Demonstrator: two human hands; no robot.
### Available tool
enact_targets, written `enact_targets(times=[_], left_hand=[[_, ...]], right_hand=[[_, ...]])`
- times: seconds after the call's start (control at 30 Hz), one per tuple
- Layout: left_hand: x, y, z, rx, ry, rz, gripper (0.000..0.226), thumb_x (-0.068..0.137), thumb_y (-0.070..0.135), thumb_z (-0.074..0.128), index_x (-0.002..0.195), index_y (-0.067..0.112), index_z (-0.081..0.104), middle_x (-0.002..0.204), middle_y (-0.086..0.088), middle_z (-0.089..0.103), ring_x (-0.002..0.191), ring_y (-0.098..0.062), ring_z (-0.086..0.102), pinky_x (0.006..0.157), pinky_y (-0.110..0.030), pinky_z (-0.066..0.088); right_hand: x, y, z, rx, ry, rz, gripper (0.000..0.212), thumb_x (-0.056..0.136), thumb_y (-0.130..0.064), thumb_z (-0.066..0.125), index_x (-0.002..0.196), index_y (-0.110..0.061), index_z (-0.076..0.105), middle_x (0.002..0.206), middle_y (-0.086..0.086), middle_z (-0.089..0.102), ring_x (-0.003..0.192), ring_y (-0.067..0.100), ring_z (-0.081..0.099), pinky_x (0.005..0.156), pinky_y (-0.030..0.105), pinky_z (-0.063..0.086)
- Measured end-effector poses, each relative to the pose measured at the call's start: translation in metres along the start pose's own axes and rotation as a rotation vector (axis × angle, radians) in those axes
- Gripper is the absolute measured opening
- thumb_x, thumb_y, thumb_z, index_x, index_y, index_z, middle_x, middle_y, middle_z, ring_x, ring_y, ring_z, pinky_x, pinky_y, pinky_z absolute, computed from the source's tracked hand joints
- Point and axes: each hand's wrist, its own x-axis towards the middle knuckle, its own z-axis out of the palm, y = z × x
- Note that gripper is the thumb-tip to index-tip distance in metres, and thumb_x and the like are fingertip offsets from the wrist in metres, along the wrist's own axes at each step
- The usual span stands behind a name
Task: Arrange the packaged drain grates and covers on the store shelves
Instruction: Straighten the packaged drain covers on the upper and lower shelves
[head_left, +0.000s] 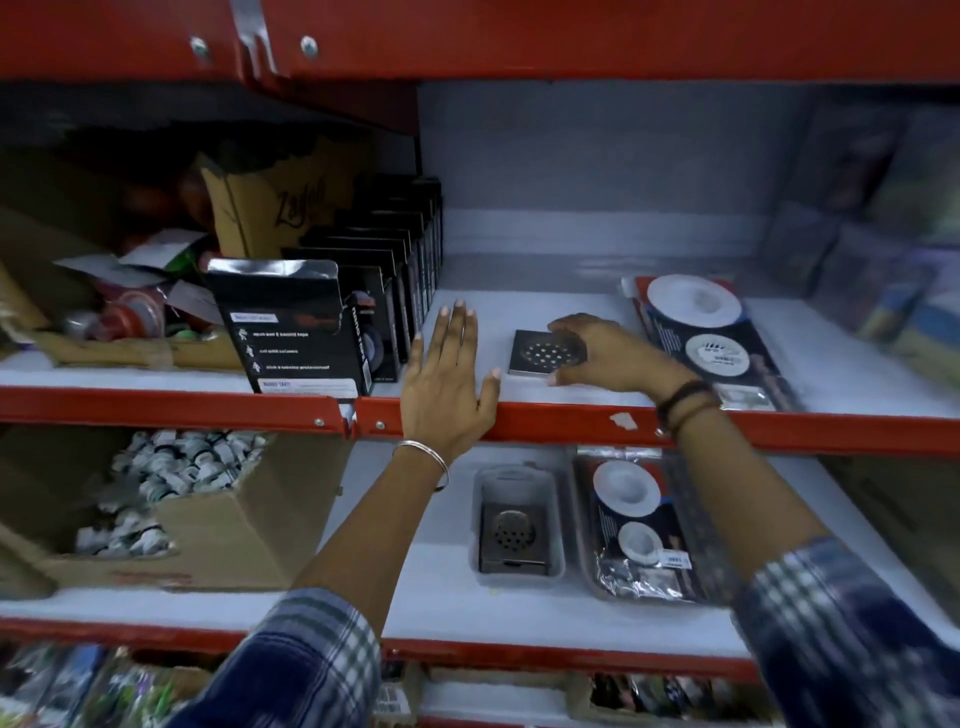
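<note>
A square metal drain grate (537, 353) with a round perforated centre lies flat on the upper white shelf (519, 301). My right hand (605, 358) grips its right edge, fingers curled over the top. My left hand (448, 371) rests flat and open on the shelf just left of the grate, palm down, thumb near the red shelf lip. A packaged pair of white round covers (709, 332) lies to the right of my right hand. On the lower shelf sit a boxed square grate (515, 525) and another packaged cover set (641, 525).
A row of upright black boxes (363, 291) stands left of my left hand. Further left is a cluttered cardboard tray (114, 312). A cardboard box of white fittings (171, 499) fills the lower left. Blurred packages (883, 234) stack at the upper right.
</note>
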Motion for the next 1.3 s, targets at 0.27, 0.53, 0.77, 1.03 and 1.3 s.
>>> enact_targets(times=[0.27,0.53,0.77,1.03,1.3], left_hand=[[0.004,-0.003,0.007,0.001,0.033,-0.007,0.074,0.085,0.044,0.027,0.149,0.011,0.008,0.159,-0.007,0.007,0.147,-0.02,0.005,0.118,-0.041,0.003],[0.003,-0.004,0.006,-0.005,0.042,0.0,0.073,0.085,0.043,0.028,0.149,0.01,0.012,0.159,-0.007,0.011,0.147,-0.02,0.008,0.119,-0.042,0.008],[-0.004,0.0,0.003,-0.023,0.053,0.022,0.067,0.088,0.038,0.031,0.147,0.009,0.018,0.157,-0.008,0.021,0.145,-0.022,0.018,0.117,-0.042,0.017],[-0.003,-0.001,0.009,0.007,0.09,0.013,0.068,0.087,0.037,0.034,0.147,0.009,0.02,0.157,-0.008,0.021,0.145,-0.021,0.018,0.117,-0.041,0.01],[0.002,-0.004,0.019,0.028,0.14,0.029,0.068,0.087,0.04,0.031,0.147,0.01,0.021,0.156,-0.007,0.024,0.145,-0.023,0.018,0.117,-0.042,0.009]], right_hand=[[0.057,0.026,0.001,-0.179,-0.272,0.193,0.098,0.071,-0.055,0.069,0.147,-0.018,0.019,0.153,0.003,0.031,0.137,0.025,0.034,0.112,0.04,0.028],[0.034,0.01,-0.011,-0.178,-0.107,0.058,0.081,0.067,-0.054,0.074,0.13,-0.012,0.044,0.127,0.007,0.041,0.121,0.025,0.041,0.1,0.035,0.038],[-0.073,-0.022,-0.02,-0.018,-0.14,-0.15,0.088,0.059,-0.055,0.079,0.133,-0.024,0.044,0.12,-0.004,0.042,0.113,0.01,0.041,0.101,0.024,0.033],[-0.079,0.014,0.079,-0.044,-0.531,-0.017,0.071,0.053,-0.063,0.075,0.11,-0.023,0.058,0.103,-0.011,0.043,0.102,0.012,0.045,0.09,0.027,0.043],[0.002,0.06,0.192,-0.183,-0.578,0.208,0.092,0.065,-0.053,0.074,0.138,-0.011,0.036,0.146,0.013,0.03,0.132,0.03,0.035,0.106,0.037,0.037]])
